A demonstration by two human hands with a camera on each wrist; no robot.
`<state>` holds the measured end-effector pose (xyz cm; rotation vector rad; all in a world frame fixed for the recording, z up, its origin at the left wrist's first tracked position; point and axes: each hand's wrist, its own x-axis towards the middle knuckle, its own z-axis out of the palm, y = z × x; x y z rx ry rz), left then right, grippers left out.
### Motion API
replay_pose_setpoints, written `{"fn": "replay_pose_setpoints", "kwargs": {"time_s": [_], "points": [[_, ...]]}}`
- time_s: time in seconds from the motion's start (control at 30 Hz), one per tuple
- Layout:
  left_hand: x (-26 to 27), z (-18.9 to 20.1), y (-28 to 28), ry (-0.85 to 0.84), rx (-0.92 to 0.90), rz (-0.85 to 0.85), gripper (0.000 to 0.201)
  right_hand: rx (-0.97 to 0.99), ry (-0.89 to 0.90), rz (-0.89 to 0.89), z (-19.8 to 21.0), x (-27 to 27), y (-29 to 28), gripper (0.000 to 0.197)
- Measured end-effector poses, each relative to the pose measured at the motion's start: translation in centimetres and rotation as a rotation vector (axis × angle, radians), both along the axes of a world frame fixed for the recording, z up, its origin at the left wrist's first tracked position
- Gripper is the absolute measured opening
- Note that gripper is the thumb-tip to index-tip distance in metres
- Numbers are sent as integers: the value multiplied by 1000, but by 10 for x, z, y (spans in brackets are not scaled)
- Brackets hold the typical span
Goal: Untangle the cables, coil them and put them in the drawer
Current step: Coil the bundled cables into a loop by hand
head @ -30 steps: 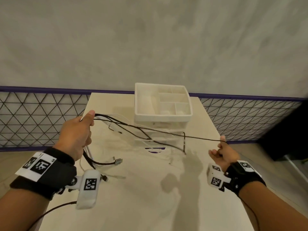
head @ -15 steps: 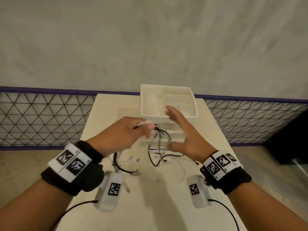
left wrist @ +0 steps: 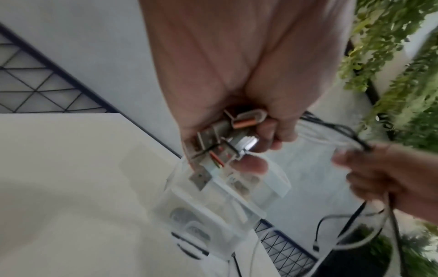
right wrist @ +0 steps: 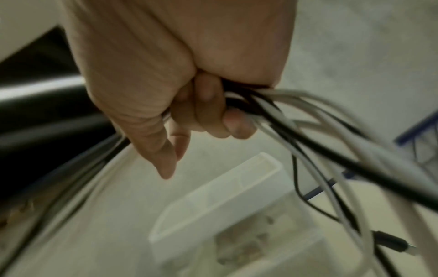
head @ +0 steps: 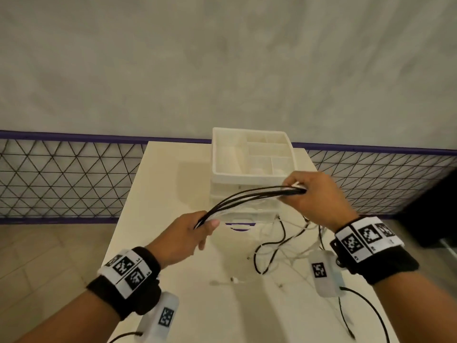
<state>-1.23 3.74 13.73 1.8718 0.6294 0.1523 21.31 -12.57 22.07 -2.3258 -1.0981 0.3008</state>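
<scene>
A bundle of black and white cables (head: 249, 198) stretches in an arc between my two hands, in front of the white drawer unit (head: 252, 179). My left hand (head: 195, 230) grips one end; the left wrist view shows several metal plugs (left wrist: 227, 138) bunched in its curled fingers. My right hand (head: 304, 191) grips the bundle higher up to the right, fingers wrapped round the strands (right wrist: 260, 112). Loose cable tails (head: 277, 246) hang from the right hand down onto the table. The drawer unit has an open compartment tray (head: 252, 154) on top and clear drawers below.
The cream table (head: 173, 184) is narrow, with floor on both sides. A mesh fence (head: 61, 179) with a purple rail runs behind it below a grey wall. A small white plug end (head: 233, 279) lies on the table near me.
A second ago my hands were wide apart with a single strand stretched between them. They came together at the drawer unit, and now hold a gathered bundle, the right hand raised to the right.
</scene>
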Motion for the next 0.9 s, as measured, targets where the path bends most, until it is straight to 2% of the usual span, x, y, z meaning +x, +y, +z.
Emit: {"fn": "replay_pose_setpoints", "kwargs": {"time_s": [0.03,0.07,0.1,0.17,0.23,0.3,0.37,0.43,0.53,0.63,0.7,0.77,0.8,0.9], "points": [[3,2,0,21,10,1,36,-139,-49,46,-4,0,-3,12],[6,5,0,50,59,-31,38,-266,-91,103,-8,-3,-4,22],[11,10,-1,86,140,-89,39,-359,-132,163,-11,-9,-4,40],[22,20,-9,134,292,-223,37,-396,-229,285,-14,-28,4,69],[34,27,-19,118,360,-296,28,-316,-240,445,-23,-51,15,71],[40,32,-24,91,369,-321,18,-235,-20,510,-30,-68,19,59],[34,32,-20,69,218,-276,13,-124,173,465,-34,-62,16,40],[20,28,-13,-19,-145,-182,13,-17,262,358,-31,-50,10,23],[5,19,-15,-236,-715,-57,28,63,445,309,-29,-42,1,22],[7,18,-26,-345,-1007,22,32,84,578,386,-28,-48,-1,22],[8,23,-29,-408,-1160,13,41,131,625,381,-27,-52,0,19],[8,31,-28,-409,-1237,38,52,189,569,333,-32,-54,2,22],[9,34,-28,-377,-1206,61,59,224,512,321,-35,-55,4,23],[16,38,-31,-254,-901,100,62,289,355,335,-44,-61,8,24]]}}
